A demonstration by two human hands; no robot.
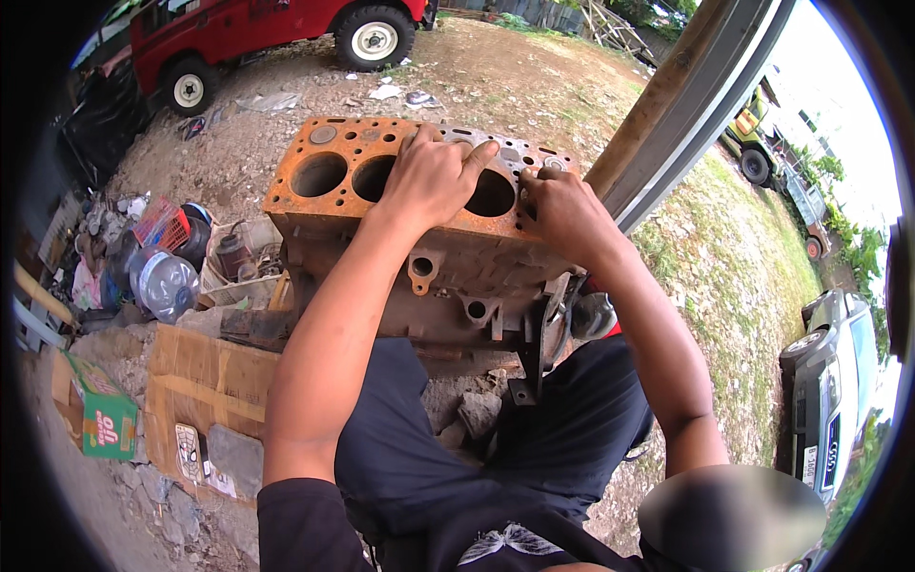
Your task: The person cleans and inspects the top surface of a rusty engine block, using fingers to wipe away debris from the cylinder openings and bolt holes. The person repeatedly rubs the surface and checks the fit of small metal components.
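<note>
An engine block (405,243) with a rusty orange top face stands between my knees; toward the right end that face is greyer. Large round cylinder bores and many small holes open in it. My left hand (434,176) rests on the top face between bores, fingers bent and close together, thumb stretched to the right. Whatever lies under its fingers is hidden. At the block's right end my right hand (564,207) is closed, its curled fingertips against the top face beside a bore. I cannot make out anything held in it.
A wooden post (658,105) rises just right of the block. To the left lie flattened cardboard (205,372), a green box (105,419), a large clear plastic bottle (167,286) and a crate (243,253) of parts. A red vehicle (248,33) and a grey car (829,372) stand farther off.
</note>
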